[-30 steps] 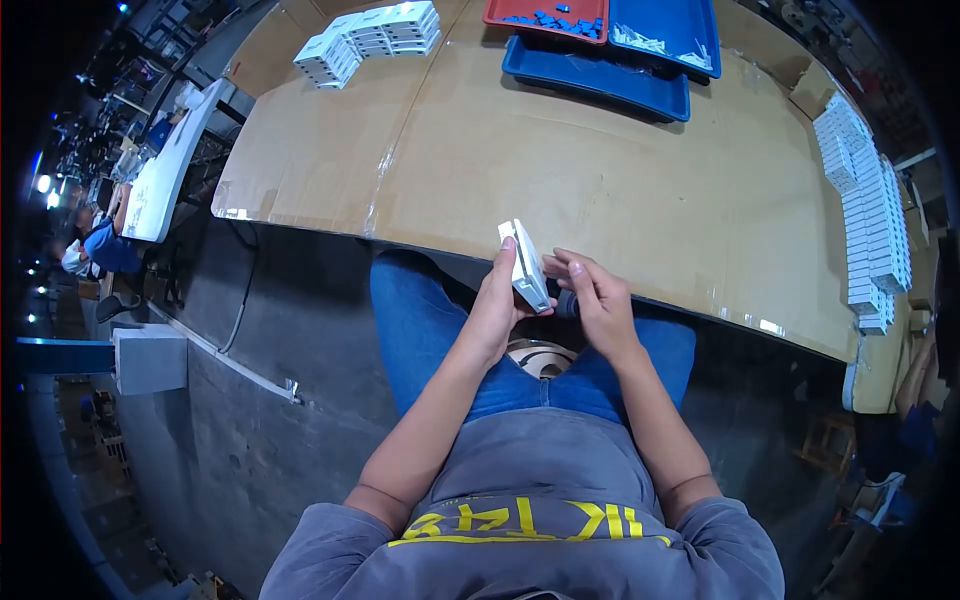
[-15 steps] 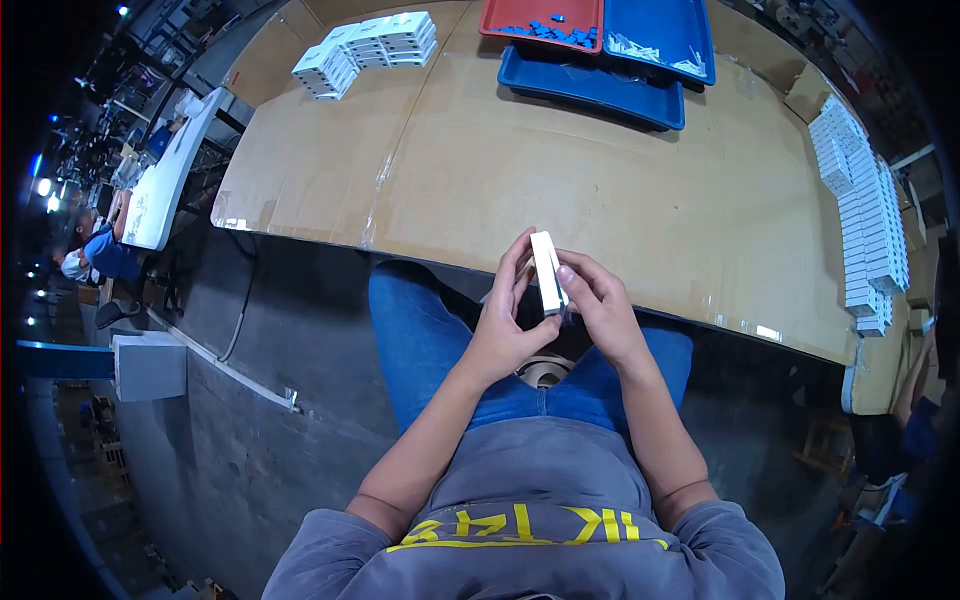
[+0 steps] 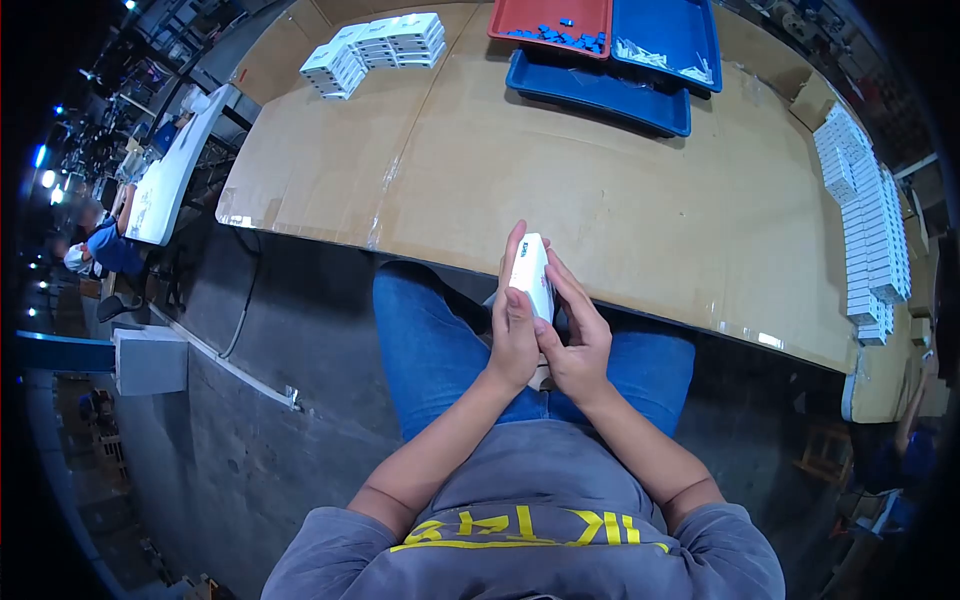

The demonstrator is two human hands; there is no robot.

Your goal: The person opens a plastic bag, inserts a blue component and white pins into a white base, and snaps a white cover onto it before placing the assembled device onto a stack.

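A white rectangular plastic case with small dark print near its far end is held between my two hands, just off the table's front edge and above my lap. My left hand grips its left side, the thumb lying on the near part of the face. Along the right side, my right hand has its fingers pressed against the case and its thumb at the near end. The fingers and palms cover parts of both long sides.
Stacked white cases stand at the table's far left. At the back, a red tray holds blue pieces, a blue tray holds white pieces, and another blue tray sits in front. Many white units are stacked at right. Other people sit farther off.
The case has been turned, so a broader printed white face now shows instead of a narrow edge. My right hand has moved nearer my left, its fingers now along the case's side.
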